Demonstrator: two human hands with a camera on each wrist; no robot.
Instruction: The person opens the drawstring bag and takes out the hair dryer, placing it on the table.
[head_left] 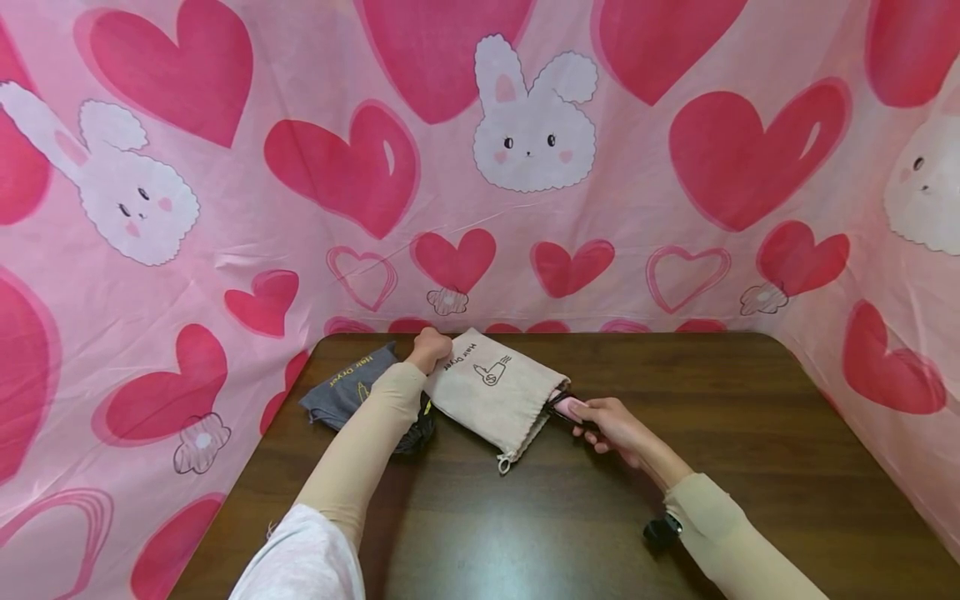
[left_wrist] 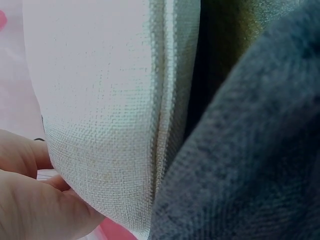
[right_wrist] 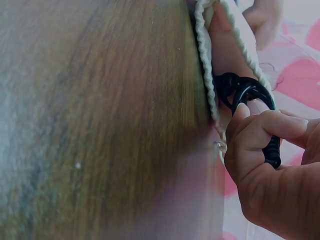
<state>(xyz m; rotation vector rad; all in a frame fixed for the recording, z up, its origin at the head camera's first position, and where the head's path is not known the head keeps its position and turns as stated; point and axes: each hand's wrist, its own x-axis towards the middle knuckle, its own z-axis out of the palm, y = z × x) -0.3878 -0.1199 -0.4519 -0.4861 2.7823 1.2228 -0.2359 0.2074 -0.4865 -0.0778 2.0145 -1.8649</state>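
Note:
A beige drawstring bag [head_left: 480, 402] printed "Hair Dryer" lies aslant on the table, its open mouth toward the lower right. My left hand [head_left: 432, 348] grips its closed far-left corner; in the left wrist view the fingers [left_wrist: 42, 202] curl at the cloth's edge. At the mouth, my right hand [head_left: 617, 427] holds the pink handle [head_left: 570, 407] of a hair dryer, together with its looped black cord [right_wrist: 248, 91]. The rest of the dryer is hidden inside the bag. The right wrist view shows the bag's corded rim [right_wrist: 208, 75] around the cord loops.
A dark grey bag [head_left: 347, 385] with yellow "Hair Dryer" lettering lies at the left, partly behind my left forearm. Beside it is a black cord bundle [head_left: 415, 433]. The brown wooden table [head_left: 480, 533] meets a pink heart-and-rabbit curtain [head_left: 465, 208] at its back edge.

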